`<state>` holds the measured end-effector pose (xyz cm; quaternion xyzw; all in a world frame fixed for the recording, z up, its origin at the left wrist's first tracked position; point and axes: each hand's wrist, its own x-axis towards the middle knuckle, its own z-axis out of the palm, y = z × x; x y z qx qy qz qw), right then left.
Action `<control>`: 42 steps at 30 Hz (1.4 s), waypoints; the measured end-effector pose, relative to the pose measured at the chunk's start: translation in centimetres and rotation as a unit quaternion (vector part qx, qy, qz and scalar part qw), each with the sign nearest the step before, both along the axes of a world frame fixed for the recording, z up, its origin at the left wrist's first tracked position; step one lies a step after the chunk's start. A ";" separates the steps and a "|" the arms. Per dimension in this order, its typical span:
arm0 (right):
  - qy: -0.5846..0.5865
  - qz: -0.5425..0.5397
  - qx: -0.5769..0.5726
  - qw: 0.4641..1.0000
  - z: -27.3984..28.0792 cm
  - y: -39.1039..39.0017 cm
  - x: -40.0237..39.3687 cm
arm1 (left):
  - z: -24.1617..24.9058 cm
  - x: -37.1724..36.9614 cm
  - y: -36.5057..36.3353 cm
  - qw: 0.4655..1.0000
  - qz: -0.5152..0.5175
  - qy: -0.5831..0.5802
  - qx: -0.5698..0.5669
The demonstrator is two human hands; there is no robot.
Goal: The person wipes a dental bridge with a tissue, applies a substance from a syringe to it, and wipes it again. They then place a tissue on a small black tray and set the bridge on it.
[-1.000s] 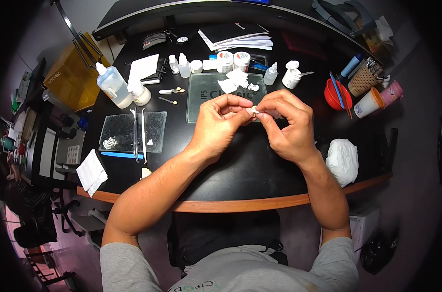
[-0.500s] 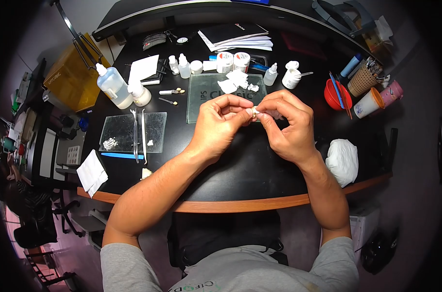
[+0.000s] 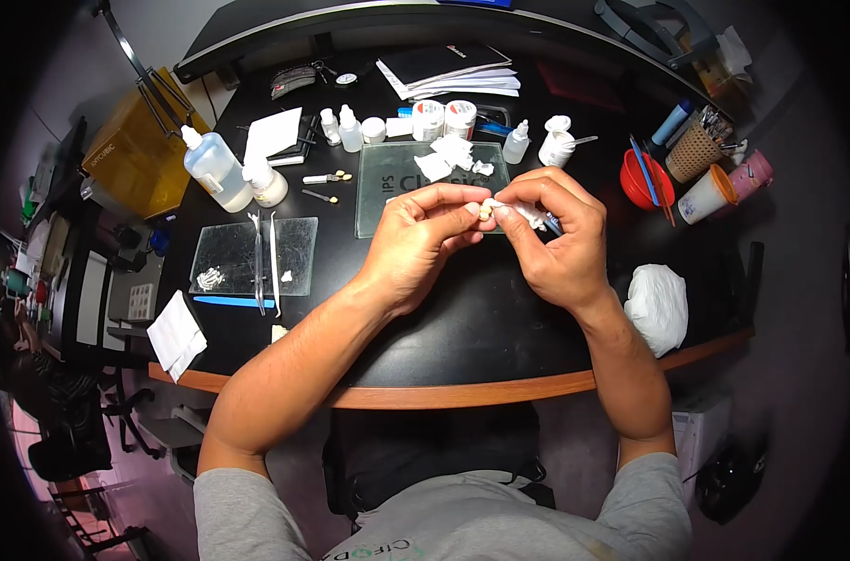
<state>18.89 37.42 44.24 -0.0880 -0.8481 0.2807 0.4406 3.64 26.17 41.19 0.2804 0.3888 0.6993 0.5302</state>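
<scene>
Over the front edge of the glass slab (image 3: 374, 187), my two hands meet. Between the thumb and fingers of my left hand (image 3: 416, 238) is a small cream-coloured dental piece (image 3: 486, 211), tooth-like and partly covered by the fingertips. My right hand (image 3: 561, 243) is closed on a crumpled white tissue (image 3: 532, 216). A pinched white tip of it touches or nearly touches the dental piece. Behind the hands, torn white tissue pieces (image 3: 451, 154) lie on the slab.
Dropper bottles, jars (image 3: 428, 122) and a white pot (image 3: 556, 148) stand behind the slab. At left are a large squeeze bottle (image 3: 217, 168) and a dark glass plate (image 3: 233, 248) with tweezers. A red bowl (image 3: 640, 179) and a wrapped white bundle (image 3: 657, 309) sit at right.
My hands have turned slightly and the right fingers have drawn back a little, exposing more of the cream piece and the white tissue. The camera view has shifted slightly.
</scene>
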 end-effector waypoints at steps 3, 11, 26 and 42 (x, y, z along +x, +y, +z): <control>-0.002 0.001 0.009 1.000 0.0 0.1 0.0 | -0.1 -0.3 0.0 1.000 -0.018 -0.017 0.000; -0.005 -0.010 0.008 1.000 -0.3 0.2 0.1 | -0.1 0.0 -0.1 0.999 -0.009 0.031 0.012; 0.010 -0.015 0.005 1.000 -0.3 0.1 -0.1 | -0.4 0.2 0.2 0.993 0.008 0.119 0.009; -0.008 -0.060 -0.013 0.998 -0.4 0.5 0.2 | -0.4 -0.1 0.3 0.996 0.016 0.085 0.015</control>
